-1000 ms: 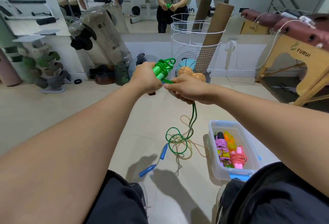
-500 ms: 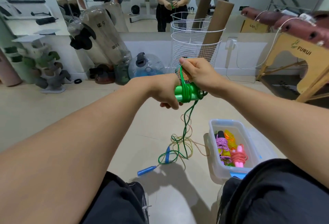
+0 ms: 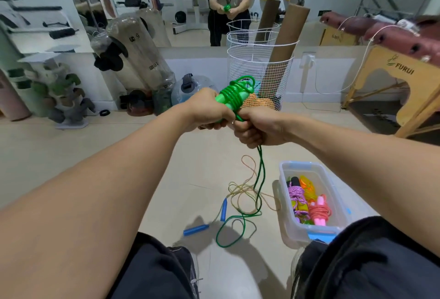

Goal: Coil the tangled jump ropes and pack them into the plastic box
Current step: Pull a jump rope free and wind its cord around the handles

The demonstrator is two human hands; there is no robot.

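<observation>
My left hand (image 3: 209, 110) grips the green handles of a green jump rope (image 3: 234, 95), several turns of its cord wound round them. My right hand (image 3: 258, 128) is closed round the same cord just below the handles. From that fist the green cord (image 3: 260, 179) hangs down to a loose loop on the floor. A beige rope with blue handles (image 3: 196, 229) lies tangled on the floor under it. The clear plastic box (image 3: 289, 206) stands open on the floor to the right, holding coiled purple, yellow and pink ropes.
A white wire basket (image 3: 252, 65) with cardboard tubes and an orange ball stands ahead by the mirrored wall. Punching bags and a dumbbell rack are on the left. A wooden bench (image 3: 390, 84) stands right. My knees frame the bottom of the view.
My right hand has swung from above the handles down to below them, laying another turn of cord. The handles have tipped up and forward. Less green cord lies on the floor.
</observation>
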